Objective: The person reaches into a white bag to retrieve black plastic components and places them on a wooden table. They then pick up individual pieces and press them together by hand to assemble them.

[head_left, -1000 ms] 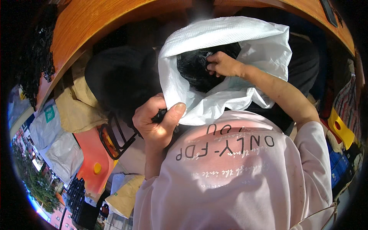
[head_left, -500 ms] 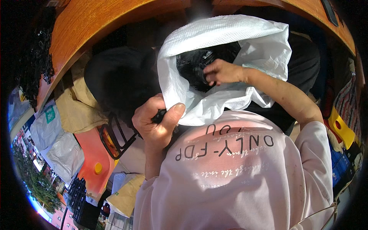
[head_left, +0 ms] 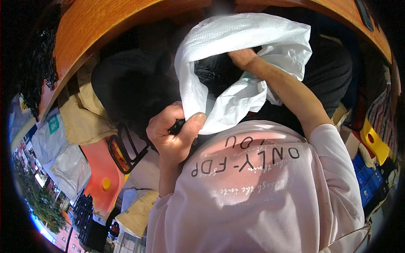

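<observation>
A white woven plastic sack (head_left: 236, 36) sits in front of my body with its mouth folded back and held wide. My left hand (head_left: 177, 130) pinches the sack's near left rim between thumb and fingers. Something dark shows in the hollow of that hand, too hidden to name. My right hand (head_left: 244, 58) reaches down into the sack mouth at its far right side; the wrist shows, but the fingers are out of sight below the far rim. Inside the sack lie shiny black pieces (head_left: 209, 74), whose kind I cannot make out.
A curved wooden tabletop (head_left: 84, 42) arcs across the far side, with a heap of black parts (head_left: 44, 63) at its left. To my left are brown paper sacks (head_left: 80, 122), white bags (head_left: 69, 173) and an orange-red plastic stool (head_left: 103, 179). A yellow plastic piece (head_left: 374, 141) stands at right.
My right hand has gone deeper into the sack, and its fingers have passed from view. The sack's right side has shifted and sagged slightly. My left hand keeps its hold.
</observation>
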### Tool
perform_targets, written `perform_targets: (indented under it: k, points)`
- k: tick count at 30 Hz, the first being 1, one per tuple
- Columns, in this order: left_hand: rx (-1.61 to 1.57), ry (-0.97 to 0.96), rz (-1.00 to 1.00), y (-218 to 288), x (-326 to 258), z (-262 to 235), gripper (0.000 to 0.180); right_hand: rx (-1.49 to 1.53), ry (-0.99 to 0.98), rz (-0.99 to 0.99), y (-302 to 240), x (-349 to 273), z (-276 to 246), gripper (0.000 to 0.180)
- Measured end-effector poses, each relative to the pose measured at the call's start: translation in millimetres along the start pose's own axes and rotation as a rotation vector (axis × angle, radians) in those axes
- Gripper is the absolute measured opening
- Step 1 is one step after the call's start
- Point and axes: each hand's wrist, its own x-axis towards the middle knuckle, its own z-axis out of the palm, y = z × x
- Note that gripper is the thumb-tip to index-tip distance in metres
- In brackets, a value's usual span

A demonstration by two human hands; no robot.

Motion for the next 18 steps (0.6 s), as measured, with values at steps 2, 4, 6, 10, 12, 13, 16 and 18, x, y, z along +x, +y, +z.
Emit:
perform_targets:
  k: [2,4,6,10,12,13,16,18]
  points:
    - [-0.003,0.006,-0.024,-0.5,-0.7,-0.5,0.015,0.037,0.125,-0.045,7.1,-4.0,2.3,0.021]
    - [-0.004,0.024,-0.011,-1.9,0.0,-2.2,0.015,0.075,0.249,-0.086,6.3,-3.6,-0.5,0.024]
    - [0.024,0.024,-0.022,0.7,2.4,-2.4,0.015,0.029,0.153,-0.091,8.2,-4.8,-1.8,0.027]
    - [0.100,0.022,0.017,0.6,4.1,-6.9,0.014,0.216,0.038,-0.092,-3.2,-10.1,-35.0,0.029]
    - [0.077,0.039,-0.020,-0.3,1.9,-5.8,0.014,0.409,0.046,-0.008,-11.1,-10.8,-50.4,0.028]
    - [0.056,0.062,-0.059,-0.6,0.6,-5.7,0.013,0.411,0.046,-0.009,-14.4,-10.3,-58.0,0.028]
    - [0.093,0.056,-0.027,2.1,2.5,-6.0,0.012,0.139,-0.078,-0.272,-26.7,-0.7,-70.8,0.025]
    - [0.072,0.054,-0.044,4.6,3.3,-3.8,0.011,0.331,0.270,-0.364,-36.8,12.5,-74.1,0.023]
